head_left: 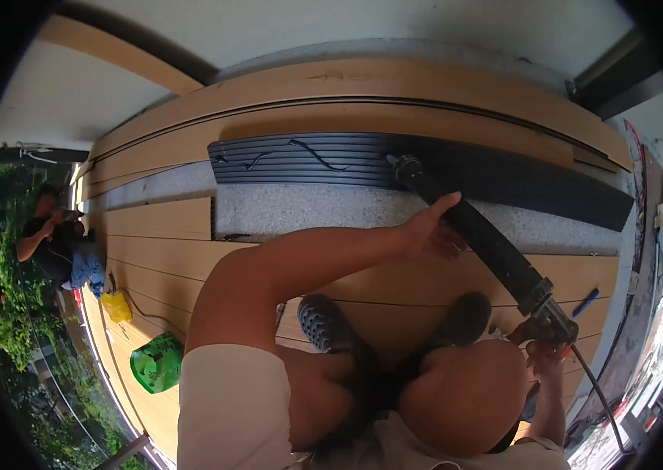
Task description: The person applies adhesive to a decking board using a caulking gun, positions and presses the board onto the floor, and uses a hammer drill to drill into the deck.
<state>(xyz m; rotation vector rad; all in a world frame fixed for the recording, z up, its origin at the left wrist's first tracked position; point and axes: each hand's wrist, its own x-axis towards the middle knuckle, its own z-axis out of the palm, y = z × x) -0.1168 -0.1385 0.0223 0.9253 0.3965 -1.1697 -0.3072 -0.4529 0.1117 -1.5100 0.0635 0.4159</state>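
Head view: the left hand point(435, 229), loosely curled, grips the barrel of a black caulking gun point(496, 254) whose tip overlies the dark grooved board point(535, 184); the right hand point(544, 356) clasps its handle.

The sleeve point(233, 403) is pale, the shoes point(322, 323) (perforated) dark.

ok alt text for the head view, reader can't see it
A long black caulking gun, left hand at its barrel and right hand gripping its handle end, points at a dark grooved board bearing wavy black lines. A green container and another person are at left.
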